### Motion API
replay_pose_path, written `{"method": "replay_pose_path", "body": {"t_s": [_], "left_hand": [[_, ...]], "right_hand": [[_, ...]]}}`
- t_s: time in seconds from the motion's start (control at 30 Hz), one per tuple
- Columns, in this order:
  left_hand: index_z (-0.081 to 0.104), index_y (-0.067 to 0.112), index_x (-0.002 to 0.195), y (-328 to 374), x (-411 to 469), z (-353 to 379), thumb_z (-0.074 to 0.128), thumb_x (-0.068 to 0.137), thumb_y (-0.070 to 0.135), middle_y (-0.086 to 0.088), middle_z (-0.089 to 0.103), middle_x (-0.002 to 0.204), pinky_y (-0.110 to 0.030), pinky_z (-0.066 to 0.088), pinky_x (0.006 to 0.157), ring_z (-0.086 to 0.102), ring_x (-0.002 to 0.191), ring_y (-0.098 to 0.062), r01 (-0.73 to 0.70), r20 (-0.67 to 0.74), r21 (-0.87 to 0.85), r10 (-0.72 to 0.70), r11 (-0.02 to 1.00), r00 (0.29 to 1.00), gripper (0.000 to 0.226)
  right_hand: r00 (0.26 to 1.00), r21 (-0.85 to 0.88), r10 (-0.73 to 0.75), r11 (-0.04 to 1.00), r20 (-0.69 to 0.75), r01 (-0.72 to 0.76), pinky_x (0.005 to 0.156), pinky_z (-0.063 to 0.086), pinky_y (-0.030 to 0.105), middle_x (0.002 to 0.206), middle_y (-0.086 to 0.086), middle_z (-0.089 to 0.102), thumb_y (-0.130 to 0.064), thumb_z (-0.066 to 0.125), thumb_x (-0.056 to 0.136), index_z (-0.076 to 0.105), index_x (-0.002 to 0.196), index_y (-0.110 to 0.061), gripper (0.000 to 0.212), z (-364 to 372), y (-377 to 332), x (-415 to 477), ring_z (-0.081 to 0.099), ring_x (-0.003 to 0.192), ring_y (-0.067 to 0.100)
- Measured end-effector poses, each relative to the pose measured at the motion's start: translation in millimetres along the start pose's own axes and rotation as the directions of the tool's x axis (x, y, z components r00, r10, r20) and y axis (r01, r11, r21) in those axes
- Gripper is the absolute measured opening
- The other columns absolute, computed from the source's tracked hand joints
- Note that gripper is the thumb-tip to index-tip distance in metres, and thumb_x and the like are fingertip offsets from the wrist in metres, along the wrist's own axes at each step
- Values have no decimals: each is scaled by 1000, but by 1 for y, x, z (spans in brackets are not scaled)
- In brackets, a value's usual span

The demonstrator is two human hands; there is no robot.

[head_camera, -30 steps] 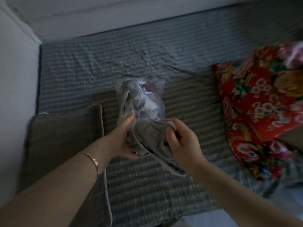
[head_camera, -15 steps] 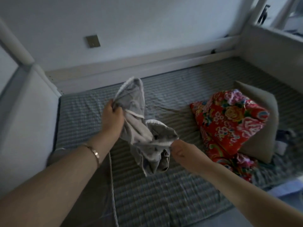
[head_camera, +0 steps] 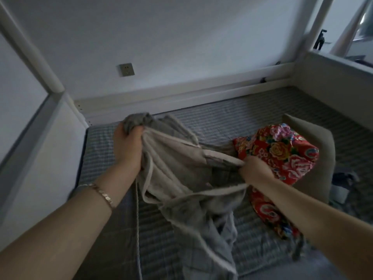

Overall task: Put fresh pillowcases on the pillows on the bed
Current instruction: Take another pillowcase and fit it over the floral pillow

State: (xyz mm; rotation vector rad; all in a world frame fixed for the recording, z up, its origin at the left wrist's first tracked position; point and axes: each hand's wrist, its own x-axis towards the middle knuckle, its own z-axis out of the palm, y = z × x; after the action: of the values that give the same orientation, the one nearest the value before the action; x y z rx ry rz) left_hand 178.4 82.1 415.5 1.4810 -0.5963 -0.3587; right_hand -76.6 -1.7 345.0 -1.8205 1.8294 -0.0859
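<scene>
A grey pillowcase (head_camera: pixel 181 178) with pale piping hangs in the air over the bed, spread between both hands. My left hand (head_camera: pixel 128 146) grips a bunched corner of it at the upper left. My right hand (head_camera: pixel 254 168) pinches its edge at the right. The loose lower part of the pillowcase drapes down toward the bed's near edge. A red floral pillow (head_camera: pixel 282 158) lies on the bed at the right. It leans against a beige pillow (head_camera: pixel 314 142) behind it.
The bed has a grey striped sheet (head_camera: pixel 232 122) and a white frame rail along the far wall. A white panel and post stand at the left. A ledge rises at the right end. A dark cushion (head_camera: pixel 113 239) lies under my left forearm.
Both hands have drawn apart and lifted, so the bunched pillowcase has opened out wider. The view has tilted up slightly toward the wall.
</scene>
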Motion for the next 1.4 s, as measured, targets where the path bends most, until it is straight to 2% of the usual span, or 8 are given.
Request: {"method": "replay_pose_path", "body": {"t_s": [0.1,0.2,0.33,0.6,0.83,1.1,1.23,1.4], "left_hand": [[54,16,90,-45,-10,-11,61,82,12,-1,59,91,-28,40,74,57,89,-21,-37,190,502,-68,864,979,11],[48,10,125,-74,-41,-4,69,78,25,-7,57,120,-31,45,91,55,110,-26,-176,469,815,-451,552,759,54],[43,18,127,-54,-84,49,76,71,34,5,52,123,-16,41,91,50,116,-13,-321,765,508,-248,799,594,67],[59,10,97,-2,-125,120,50,86,0,10,59,83,-11,39,68,54,79,-7,-334,566,133,205,933,799,17],[64,8,81,-13,-91,117,58,79,12,-13,63,83,-27,33,61,60,81,-31,-704,773,533,68,469,631,7],[44,27,68,-63,-54,93,47,82,-3,8,50,69,-13,30,46,47,61,-3,-325,628,487,-66,811,775,33],[36,50,117,-76,-43,69,64,83,32,12,55,109,-25,48,73,56,94,-7,-532,876,373,-100,760,471,47],[33,48,135,-81,-29,59,56,86,5,-13,47,132,-40,54,67,63,88,-31,-983,997,-79,-12,163,-82,69]], "right_hand": [[982,379,153,907,112,-185,75,46,32,118,21,57,-9,36,97,53,119,2,30,-21,12,6,56,106,35],[973,639,92,740,210,-208,58,46,18,90,10,57,-6,27,99,52,118,-3,31,-28,-6,-10,55,76,21],[974,425,-198,895,108,135,54,39,22,80,3,58,-10,38,95,58,96,-15,20,-24,-30,-40,53,66,16],[690,-246,-686,727,-233,640,70,41,32,111,10,56,-5,59,77,51,118,-13,43,-61,5,-42,55,99,30],[938,207,79,978,-339,-7,82,46,38,113,16,57,-6,52,84,56,109,-8,26,-68,94,6,53,101,34],[991,672,121,731,50,-123,77,50,30,104,7,65,-23,44,96,63,98,-19,20,-51,87,7,60,84,19],[967,208,-240,954,89,217,83,48,28,105,-6,62,-42,78,66,57,112,-24,53,-57,80,4,57,94,13],[973,-338,-228,919,-39,202,79,49,33,108,3,60,-23,60,84,56,111,-17,28,-50,74,7,57,102,25]]}}
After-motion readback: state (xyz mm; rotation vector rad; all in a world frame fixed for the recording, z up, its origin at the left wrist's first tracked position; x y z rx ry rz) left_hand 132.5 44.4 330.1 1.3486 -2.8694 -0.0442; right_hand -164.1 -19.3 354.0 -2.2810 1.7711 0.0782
